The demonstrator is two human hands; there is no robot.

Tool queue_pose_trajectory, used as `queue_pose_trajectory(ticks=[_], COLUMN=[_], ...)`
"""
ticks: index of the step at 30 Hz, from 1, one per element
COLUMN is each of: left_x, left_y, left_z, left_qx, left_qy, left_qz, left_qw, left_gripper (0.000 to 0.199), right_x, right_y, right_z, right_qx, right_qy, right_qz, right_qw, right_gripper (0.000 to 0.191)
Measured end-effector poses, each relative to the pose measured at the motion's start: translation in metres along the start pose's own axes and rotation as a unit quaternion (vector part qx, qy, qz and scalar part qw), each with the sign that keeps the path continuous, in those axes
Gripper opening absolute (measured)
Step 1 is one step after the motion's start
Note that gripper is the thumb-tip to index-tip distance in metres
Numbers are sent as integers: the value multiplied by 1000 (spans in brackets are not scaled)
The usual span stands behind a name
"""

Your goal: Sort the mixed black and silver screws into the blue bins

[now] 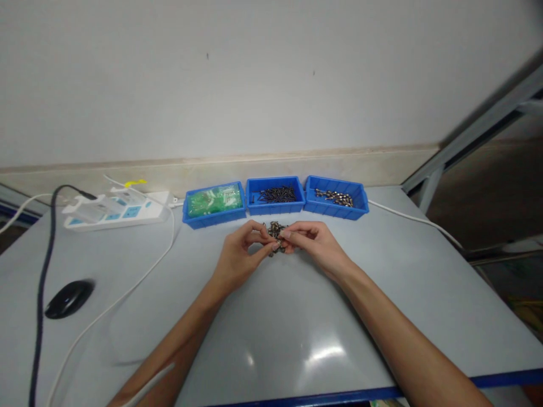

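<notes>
A small pile of metal parts [275, 228] lies on the grey table [271, 316], in front of the middle blue bin. Over the pile's left side, my left hand [246, 251] has its thumb and fingers pinched together. My right hand [316, 244] is pinched at the pile's right side, its fingertips close to those of the left. What either pinch holds is too small to make out. Behind them stand three blue bins: the left one [215, 218] holds green plastic packets, the middle one [275, 209] dark screws, the right one [336, 211] shiny metal parts.
A white power strip [123, 220] with plugged-in adapters is at the back left. A black mouse [70, 299] lies on the left, between a dark cable [45, 271] and a white cable [123, 297]. Another white cable [416, 216] runs off right. A wall rises behind.
</notes>
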State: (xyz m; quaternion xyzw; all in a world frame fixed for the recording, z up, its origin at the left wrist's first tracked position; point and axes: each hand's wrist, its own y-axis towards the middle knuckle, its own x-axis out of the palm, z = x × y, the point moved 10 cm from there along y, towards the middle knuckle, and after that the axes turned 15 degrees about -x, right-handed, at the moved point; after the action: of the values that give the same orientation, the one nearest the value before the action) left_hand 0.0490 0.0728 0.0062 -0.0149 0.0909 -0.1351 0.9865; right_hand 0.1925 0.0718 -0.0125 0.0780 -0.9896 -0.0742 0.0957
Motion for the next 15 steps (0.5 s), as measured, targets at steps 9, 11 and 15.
queue_pose_trajectory(ticks=[9, 11, 15], left_x=[-2, -3, 3], left_y=[-6, -7, -3], left_z=[22, 24, 11], left_qx=[115, 164, 206], left_qy=[163, 253, 365], left_qz=[29, 54, 55], left_qw=[980, 952, 906], left_gripper=[11, 21, 39], right_x=[-13, -31, -79], right_y=[1, 2, -11], right_z=[-2, -10, -32], right_qx=[-20, -66, -169], right_qy=[-2, -12, -47], right_qz=[20, 97, 306], right_qw=[1000, 993, 936], right_gripper=[19, 16, 16])
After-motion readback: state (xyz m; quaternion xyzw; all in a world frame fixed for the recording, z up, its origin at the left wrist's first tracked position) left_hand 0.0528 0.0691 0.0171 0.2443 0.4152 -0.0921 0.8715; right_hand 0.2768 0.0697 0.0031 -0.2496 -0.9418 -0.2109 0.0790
